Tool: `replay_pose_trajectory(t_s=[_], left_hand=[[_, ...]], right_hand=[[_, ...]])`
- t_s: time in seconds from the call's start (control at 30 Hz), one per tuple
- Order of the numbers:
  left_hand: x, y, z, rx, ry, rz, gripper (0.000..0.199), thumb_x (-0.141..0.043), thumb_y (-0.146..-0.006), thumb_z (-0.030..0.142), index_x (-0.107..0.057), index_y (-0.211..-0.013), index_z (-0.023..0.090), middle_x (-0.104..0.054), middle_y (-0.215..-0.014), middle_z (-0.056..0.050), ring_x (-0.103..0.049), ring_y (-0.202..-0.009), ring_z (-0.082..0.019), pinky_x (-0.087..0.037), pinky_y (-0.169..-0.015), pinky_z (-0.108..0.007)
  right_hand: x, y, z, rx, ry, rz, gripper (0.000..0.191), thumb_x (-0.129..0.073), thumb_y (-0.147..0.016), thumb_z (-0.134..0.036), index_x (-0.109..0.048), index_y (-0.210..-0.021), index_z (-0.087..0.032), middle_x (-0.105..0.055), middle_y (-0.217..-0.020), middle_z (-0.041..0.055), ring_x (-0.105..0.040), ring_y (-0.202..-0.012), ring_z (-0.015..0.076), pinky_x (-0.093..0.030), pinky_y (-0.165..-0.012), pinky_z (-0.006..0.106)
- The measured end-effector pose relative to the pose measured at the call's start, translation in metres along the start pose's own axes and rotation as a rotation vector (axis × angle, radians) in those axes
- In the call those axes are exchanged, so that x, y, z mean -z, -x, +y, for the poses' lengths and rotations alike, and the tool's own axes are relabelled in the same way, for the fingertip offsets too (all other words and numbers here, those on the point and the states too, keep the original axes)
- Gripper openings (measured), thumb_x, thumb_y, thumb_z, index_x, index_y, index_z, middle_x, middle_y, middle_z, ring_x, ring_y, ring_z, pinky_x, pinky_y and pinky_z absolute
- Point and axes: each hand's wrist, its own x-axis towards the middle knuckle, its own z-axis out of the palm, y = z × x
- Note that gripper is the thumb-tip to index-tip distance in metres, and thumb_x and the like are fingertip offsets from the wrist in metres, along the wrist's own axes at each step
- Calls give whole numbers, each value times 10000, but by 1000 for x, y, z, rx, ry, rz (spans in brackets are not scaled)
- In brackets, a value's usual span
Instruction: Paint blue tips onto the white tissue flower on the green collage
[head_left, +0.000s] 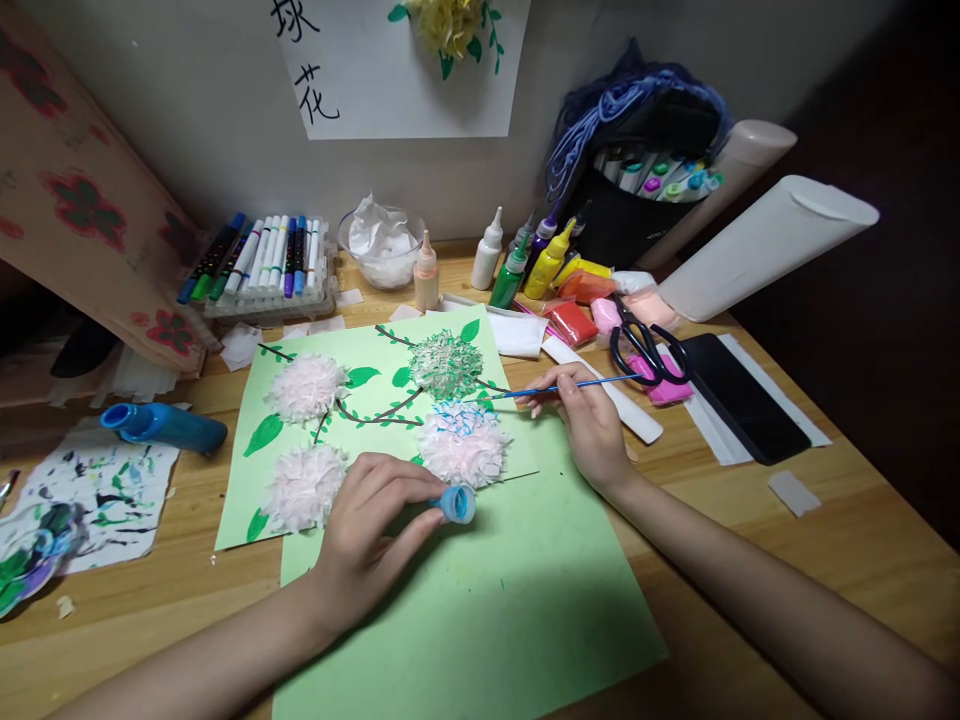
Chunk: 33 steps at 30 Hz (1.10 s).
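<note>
Between the thumb and fingers of my left hand (382, 515) is a small blue bottle cap (457, 504), its hollow side toward me and blue inside. My right hand (589, 425) pinches a thin blue paintbrush (566, 386), whose tip points left, close to the upper edge of a pale pink paper flower (465, 455) with blue-tinted petals at its top. Above it is a green-tipped flower (448, 364). Two plain pale pink flowers (306, 388) sit on the left of the light green sheet (382, 345), among painted leaves and brown stems.
An opened blue paint bottle (165, 426) lies on its side at left, near a paint-stained tissue (112, 495) and a palette (37, 550). Several paint bottles (514, 270), markers (262, 255), a glass bowl (382, 245), scissors (649, 350) and a phone (746, 395) surround the paper.
</note>
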Motion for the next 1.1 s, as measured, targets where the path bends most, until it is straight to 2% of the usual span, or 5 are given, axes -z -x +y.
replay_pose_trajectory(t_s=[0.37,0.87,1.03,1.1], left_hand=[[0,0,0,-3,-10,0,105,-649,-867,134,-632,-964,169,-690,-878,-32,-583,-836,-158,-432,-730,-300],[0,0,0,11,-14,10,128,-657,-857,126,-634,-972,179,-694,-883,-28,-585,-839,-160,-423,-739,-301],[0,0,0,12,-10,8,119,-661,-857,134,-637,-966,176,-695,-882,-29,-586,-840,-159,-424,-743,-302],[0,1,0,16,-13,6,114,-660,-860,143,-637,-964,181,-698,-883,-28,-591,-834,-161,-423,-739,-306]], right_hand=[[2,1,2,13,8,-16,218,-503,-929,-389,-587,-842,-208,-629,-782,1,-633,-699,132,-499,-616,265],[7,0,6,85,19,105,210,-490,-935,-364,-570,-819,-209,-608,-818,-1,-605,-714,122,-484,-630,258],[8,1,5,117,115,50,224,-486,-939,-370,-591,-831,-204,-620,-813,8,-590,-700,126,-483,-638,265],[9,1,5,129,118,66,225,-479,-941,-367,-590,-831,-206,-622,-817,10,-588,-699,128,-480,-632,264]])
